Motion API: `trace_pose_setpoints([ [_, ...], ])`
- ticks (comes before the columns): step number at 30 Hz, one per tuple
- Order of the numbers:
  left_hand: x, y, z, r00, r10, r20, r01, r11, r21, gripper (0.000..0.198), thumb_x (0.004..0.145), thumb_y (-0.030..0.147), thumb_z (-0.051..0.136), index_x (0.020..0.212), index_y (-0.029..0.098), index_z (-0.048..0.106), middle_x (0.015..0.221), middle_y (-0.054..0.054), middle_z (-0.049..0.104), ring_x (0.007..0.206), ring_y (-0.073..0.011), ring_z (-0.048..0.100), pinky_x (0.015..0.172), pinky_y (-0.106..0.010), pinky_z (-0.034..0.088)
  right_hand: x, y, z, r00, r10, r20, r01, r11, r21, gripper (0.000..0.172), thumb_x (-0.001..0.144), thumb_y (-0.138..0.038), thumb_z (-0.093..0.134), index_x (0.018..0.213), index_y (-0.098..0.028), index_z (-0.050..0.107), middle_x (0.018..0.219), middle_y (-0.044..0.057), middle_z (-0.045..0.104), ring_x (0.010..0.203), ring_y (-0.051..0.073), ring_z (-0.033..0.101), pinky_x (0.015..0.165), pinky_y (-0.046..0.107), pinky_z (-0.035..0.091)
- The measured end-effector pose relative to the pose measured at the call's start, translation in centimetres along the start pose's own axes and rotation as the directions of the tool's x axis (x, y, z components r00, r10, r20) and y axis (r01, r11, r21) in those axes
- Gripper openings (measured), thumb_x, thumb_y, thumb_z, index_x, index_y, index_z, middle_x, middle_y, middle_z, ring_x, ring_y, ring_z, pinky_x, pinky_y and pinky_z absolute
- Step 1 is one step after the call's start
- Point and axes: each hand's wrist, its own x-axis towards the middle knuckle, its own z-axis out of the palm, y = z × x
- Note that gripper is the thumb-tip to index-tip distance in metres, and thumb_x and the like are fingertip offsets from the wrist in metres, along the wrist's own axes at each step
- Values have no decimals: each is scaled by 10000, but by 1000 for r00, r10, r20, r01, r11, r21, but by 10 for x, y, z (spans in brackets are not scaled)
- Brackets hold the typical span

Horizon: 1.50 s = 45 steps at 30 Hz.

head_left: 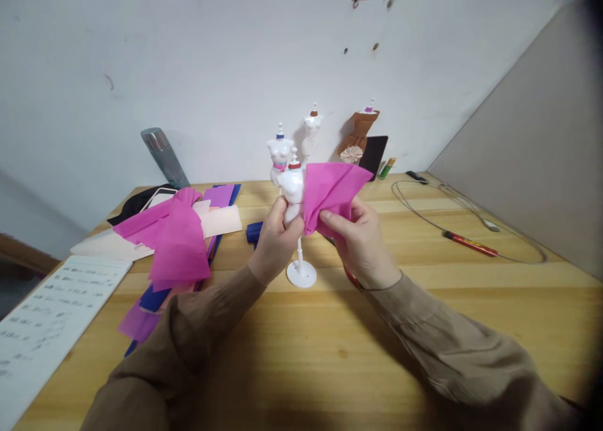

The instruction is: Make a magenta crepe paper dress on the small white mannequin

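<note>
A small white dress-form mannequin (pixel 292 186) with a red neck band stands upright on a white stand with a round base (pixel 301 274). My left hand (pixel 279 237) is closed around its waist and hip, fingers partly hidden behind it. Beside the mannequin, my right hand (pixel 360 242) pinches a folded pink sheet (pixel 332 192), thumb in front and fingers behind. The sheet fans out to the upper right, its left edge close against the mannequin's side. Whether they touch I cannot tell.
Behind stand other mannequins, two white (pixel 279 148) (pixel 311 129) and one dressed in brown (pixel 362 129). Pink and purple sheets (pixel 181 249) pile up at left, beside a written notebook (pixel 61 318) and a bottle (pixel 164 158). A cable (pixel 419 214) and red pen-like stick (pixel 470 244) lie right.
</note>
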Motion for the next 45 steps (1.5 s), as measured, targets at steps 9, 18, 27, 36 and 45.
trace_pose_setpoints([
  [9, -18, 9, 3, 996, 74, 54, -74, 997, 3, 368, 833, 418, 654, 1080, 185, 511, 960, -42, 599, 908, -190, 573, 837, -308, 482, -13, -13, 3, 932, -316, 177, 361, 772, -523, 144, 743, -202, 691, 652, -209, 580, 647, -34, 515, 628, 138, 485, 611, 290, 412],
  [18, -10, 7, -1, 1000, 14, -2, -14, 999, -46, 217, 953, 379, 438, 932, 190, 543, 853, -24, 574, 809, -160, 542, 748, -285, 459, -7, -14, -12, 973, 3, 230, 38, 984, -173, 340, 832, -497, 653, 642, -218, 610, 570, -23, 555, 517, 137, 496, 490, 274, 411],
  [27, -10, 15, 6, 991, 65, 119, -38, 976, -216, 407, 900, 276, 538, 1278, 196, 410, 1122, -97, 626, 966, -186, 644, 800, -302, 538, -8, -24, -5, 955, -291, 56, 280, 823, -494, 135, 762, -301, 706, 826, -214, 622, 736, -7, 599, 672, 158, 542, 619, 296, 462],
  [36, -22, 19, 4, 929, 343, -139, -301, 918, 259, 167, 853, 206, 620, 876, 213, 455, 1341, -145, 548, 1255, -277, 552, 1006, -457, 484, -11, -12, -6, 947, -316, 52, 296, 801, -521, 131, 779, -284, 721, 796, -225, 606, 676, -30, 551, 589, 132, 469, 550, 275, 399],
  [45, -24, 33, 4, 863, 505, -7, -429, 741, 516, 183, 867, 279, 595, 802, 222, 433, 926, -62, 585, 894, -213, 595, 726, -330, 482, -17, -31, -1, 850, -432, 300, 523, 634, -569, 119, 848, -242, 650, 733, -214, 637, 732, 5, 596, 697, 174, 555, 649, 329, 458],
])
